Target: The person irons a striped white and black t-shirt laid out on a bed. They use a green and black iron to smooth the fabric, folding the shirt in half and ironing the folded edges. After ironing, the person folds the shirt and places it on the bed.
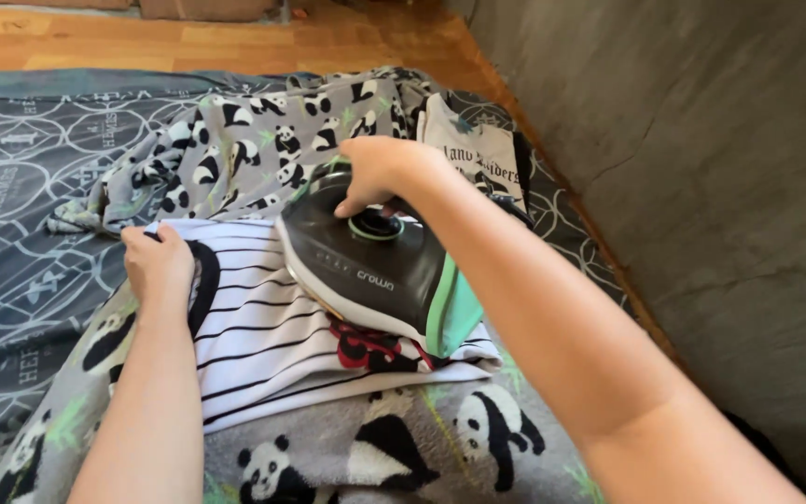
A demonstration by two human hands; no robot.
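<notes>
A black and green clothes iron (380, 275) rests flat on a white garment with thin black stripes and a red print (272, 341). My right hand (380, 168) grips the iron's handle from above, a finger near its round dial. My left hand (156, 261) presses down on the garment's black collar edge at the left, fingers closed on the cloth. The striped garment lies on a grey blanket printed with pandas (375, 448).
The panda blanket bunches up behind the iron (244, 140). A white cloth with dark lettering (478, 159) lies at the back right. Beneath is a dark patterned sheet (20, 196). A grey wall (701, 159) runs along the right, wooden floor (188, 42) beyond.
</notes>
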